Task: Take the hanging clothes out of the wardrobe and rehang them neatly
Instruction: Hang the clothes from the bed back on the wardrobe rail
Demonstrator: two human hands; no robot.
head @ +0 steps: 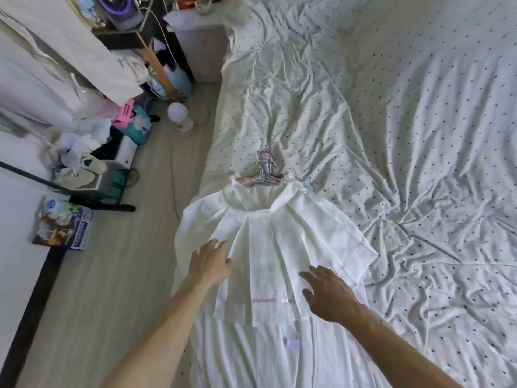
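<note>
White garment lies flat on the bed, near its left edge, directly under and ahead of both hands. Long axis runs away from the person: neckline at the far end, hem toward the wrists and beyond, out of frame. Hangers are bunched at the neck opening, several thin wire ones in mixed colours, hooks pointing away from the hands toward the head of the bed. Short sleeves spread out to either side of the hands; faint pink lines cross the fabric near the right sleeve and just left of the right hand.

Left hand: open, fingers spread, palm down, fingertips on or just over the garment's left side below the shoulder. Holds nothing.

Right hand: open, fingers splayed, palm down over the garment's right side, nearer the person than the left. Contact with the cloth cannot be told. Holds nothing.

Floor lies left of the left arm.
</note>
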